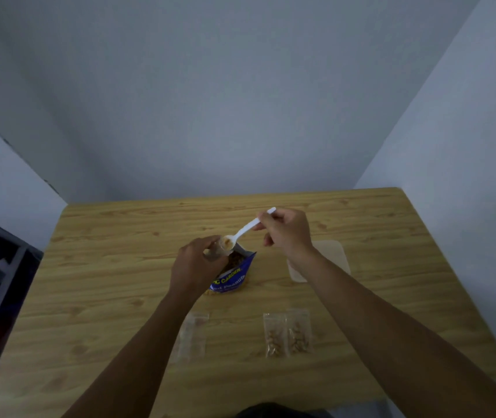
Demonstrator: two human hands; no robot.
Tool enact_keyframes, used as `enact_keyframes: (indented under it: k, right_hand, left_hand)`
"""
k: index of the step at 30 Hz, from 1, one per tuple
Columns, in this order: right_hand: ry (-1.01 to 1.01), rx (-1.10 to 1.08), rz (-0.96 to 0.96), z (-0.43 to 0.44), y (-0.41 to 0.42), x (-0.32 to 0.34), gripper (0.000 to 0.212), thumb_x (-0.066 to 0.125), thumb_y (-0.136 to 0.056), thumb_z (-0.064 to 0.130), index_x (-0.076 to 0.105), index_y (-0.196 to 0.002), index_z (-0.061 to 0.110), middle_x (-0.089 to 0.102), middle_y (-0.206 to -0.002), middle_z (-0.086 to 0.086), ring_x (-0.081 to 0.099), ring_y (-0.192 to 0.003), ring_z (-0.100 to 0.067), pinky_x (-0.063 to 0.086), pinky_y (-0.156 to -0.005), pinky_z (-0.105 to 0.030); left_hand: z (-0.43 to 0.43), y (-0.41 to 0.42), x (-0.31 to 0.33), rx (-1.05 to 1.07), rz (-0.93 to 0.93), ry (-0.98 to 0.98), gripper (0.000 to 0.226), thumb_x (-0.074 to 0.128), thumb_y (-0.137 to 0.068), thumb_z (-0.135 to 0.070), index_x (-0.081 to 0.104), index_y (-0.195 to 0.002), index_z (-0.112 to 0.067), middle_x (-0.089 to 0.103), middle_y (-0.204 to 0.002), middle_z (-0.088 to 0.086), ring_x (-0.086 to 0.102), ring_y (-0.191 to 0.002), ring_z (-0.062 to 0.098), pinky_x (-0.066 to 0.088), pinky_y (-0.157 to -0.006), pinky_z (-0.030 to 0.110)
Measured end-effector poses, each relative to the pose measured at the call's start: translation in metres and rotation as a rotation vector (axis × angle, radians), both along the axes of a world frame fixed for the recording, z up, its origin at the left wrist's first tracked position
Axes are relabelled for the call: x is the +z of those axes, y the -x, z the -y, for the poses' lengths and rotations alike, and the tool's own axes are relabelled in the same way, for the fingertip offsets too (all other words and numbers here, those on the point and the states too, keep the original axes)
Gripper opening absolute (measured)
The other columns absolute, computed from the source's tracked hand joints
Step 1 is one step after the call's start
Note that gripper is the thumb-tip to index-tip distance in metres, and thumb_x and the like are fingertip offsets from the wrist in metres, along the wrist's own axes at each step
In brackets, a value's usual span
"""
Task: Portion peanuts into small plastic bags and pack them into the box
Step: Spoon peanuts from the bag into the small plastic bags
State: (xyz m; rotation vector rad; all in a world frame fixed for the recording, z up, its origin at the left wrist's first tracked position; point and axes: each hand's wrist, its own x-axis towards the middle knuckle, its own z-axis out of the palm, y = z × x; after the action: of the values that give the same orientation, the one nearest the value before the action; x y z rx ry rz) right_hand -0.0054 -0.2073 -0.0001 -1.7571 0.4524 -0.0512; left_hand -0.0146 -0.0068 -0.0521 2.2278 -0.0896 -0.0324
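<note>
Peanuts (228, 242) heaped on the spoon (246, 229), right hand (286, 233) pinching its handle, bowl at the mouth of the small bag (218, 251) gripped by the left hand (198, 260), just above the open blue pouch (234, 274) mid-way across the table (105, 267), two filled bags (288, 333) near the front edge, clear box (331, 254) toward the right edge.

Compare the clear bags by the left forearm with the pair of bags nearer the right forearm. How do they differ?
The left bags look empty and see-through; the right pair holds peanuts. The left bags are partly covered by the left forearm; the right pair lies fully in view, side by side. Both are small clear plastic bags lying flat on the wooden table.
</note>
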Motion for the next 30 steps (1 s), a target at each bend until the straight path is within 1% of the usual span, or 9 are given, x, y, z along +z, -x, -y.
enact_keyframes:
  k: [4, 7, 11, 13, 15, 17, 21, 25, 30]
  right_hand:
    - [0.164, 0.226, 0.154, -0.012, 0.002, 0.012, 0.022, 0.069, -0.095, 0.023, 0.073, -0.077, 0.011, 0.076, -0.068, 0.005, 0.062, -0.04, -0.016, 0.053, -0.05, -0.029]
    - [0.233, 0.399, 0.234, -0.01, 0.003, 0.02, 0.017, 0.068, -0.096, 0.021, 0.072, -0.079, 0.023, 0.067, -0.056, 0.014, 0.06, -0.042, -0.007, 0.046, -0.05, -0.021]
    - [0.103, 0.333, 0.329, 0.004, -0.003, 0.015, 0.016, 0.066, -0.096, 0.014, 0.077, -0.088, 0.023, 0.068, -0.061, -0.009, 0.059, -0.045, -0.018, 0.048, -0.05, -0.028]
    - [0.018, 0.185, 0.314, 0.01, -0.006, 0.005, 0.016, 0.066, -0.097, 0.018, 0.075, -0.084, 0.023, 0.072, -0.068, -0.009, 0.059, -0.045, -0.019, 0.051, -0.052, -0.036]
    - [0.038, 0.073, 0.257, 0.014, -0.004, -0.008, 0.018, 0.065, -0.097, 0.023, 0.074, -0.084, 0.014, 0.073, -0.067, 0.002, 0.059, -0.044, -0.017, 0.052, -0.051, -0.036]
    - [0.115, 0.062, 0.164, 0.014, 0.003, -0.022, 0.021, 0.065, -0.098, 0.028, 0.075, -0.086, 0.012, 0.074, -0.07, 0.003, 0.062, -0.045, -0.015, 0.053, -0.052, -0.034]
    - [0.255, 0.196, 0.014, 0.003, 0.02, -0.057, 0.026, 0.063, -0.098, 0.033, 0.074, -0.088, 0.012, 0.075, -0.076, -0.003, 0.068, -0.055, -0.014, 0.057, -0.062, -0.037]
    - [0.339, 0.226, -0.029, 0.004, 0.03, -0.069, 0.028, 0.067, -0.093, 0.035, 0.072, -0.118, 0.022, 0.067, -0.108, 0.003, 0.061, -0.089, -0.009, 0.046, -0.079, -0.025]
    - [0.264, 0.093, -0.077, 0.032, 0.055, -0.075, 0.045, 0.067, -0.089, 0.028, 0.057, -0.133, 0.031, 0.06, -0.101, 0.001, 0.06, -0.084, -0.012, 0.049, -0.07, -0.022]
  left_hand:
    - [0.011, -0.001, 0.005, 0.002, 0.006, 0.052, 0.02, 0.073, -0.079, -0.035, 0.073, -0.098, -0.03, 0.069, -0.069, -0.003, 0.066, -0.068, 0.017, 0.054, -0.063, 0.04]
    - [0.011, 0.0, 0.006, 0.015, 0.01, 0.108, 0.022, 0.074, -0.081, -0.03, 0.073, -0.102, -0.032, 0.071, -0.072, -0.004, 0.067, -0.069, 0.013, 0.057, -0.062, 0.041]
    - [0.003, -0.001, 0.002, 0.059, 0.004, 0.142, 0.023, 0.075, -0.081, -0.027, 0.073, -0.103, -0.035, 0.073, -0.078, -0.008, 0.068, -0.075, 0.006, 0.059, -0.069, 0.04]
    - [-0.001, 0.002, 0.002, 0.085, 0.005, 0.196, 0.023, 0.076, -0.082, -0.025, 0.073, -0.103, -0.035, 0.073, -0.078, -0.003, 0.065, -0.072, 0.003, 0.06, -0.069, 0.033]
    - [-0.003, 0.007, 0.002, 0.116, 0.021, 0.222, 0.03, 0.078, -0.082, -0.02, 0.073, -0.112, -0.022, 0.072, -0.08, -0.009, 0.061, -0.071, -0.01, 0.05, -0.064, 0.01]
    - [-0.005, 0.013, -0.001, 0.133, 0.028, 0.229, 0.035, 0.078, -0.082, -0.019, 0.071, -0.116, -0.019, 0.071, -0.082, -0.01, 0.06, -0.069, -0.013, 0.044, -0.062, 0.003]
    - [-0.005, 0.029, -0.005, 0.105, 0.015, 0.273, 0.032, 0.077, -0.083, -0.019, 0.071, -0.114, -0.023, 0.073, -0.086, -0.013, 0.062, -0.071, -0.006, 0.049, -0.064, 0.013]
    - [0.007, 0.049, -0.003, -0.029, -0.036, 0.295, 0.027, 0.069, -0.091, -0.022, 0.068, -0.117, -0.023, 0.065, -0.067, -0.014, 0.056, -0.06, -0.002, 0.043, -0.056, 0.01]
    - [0.03, 0.071, -0.007, -0.137, -0.033, 0.323, 0.023, 0.056, -0.098, -0.022, 0.056, -0.119, -0.033, 0.058, -0.071, -0.013, 0.048, -0.061, 0.0, 0.039, -0.058, 0.013]
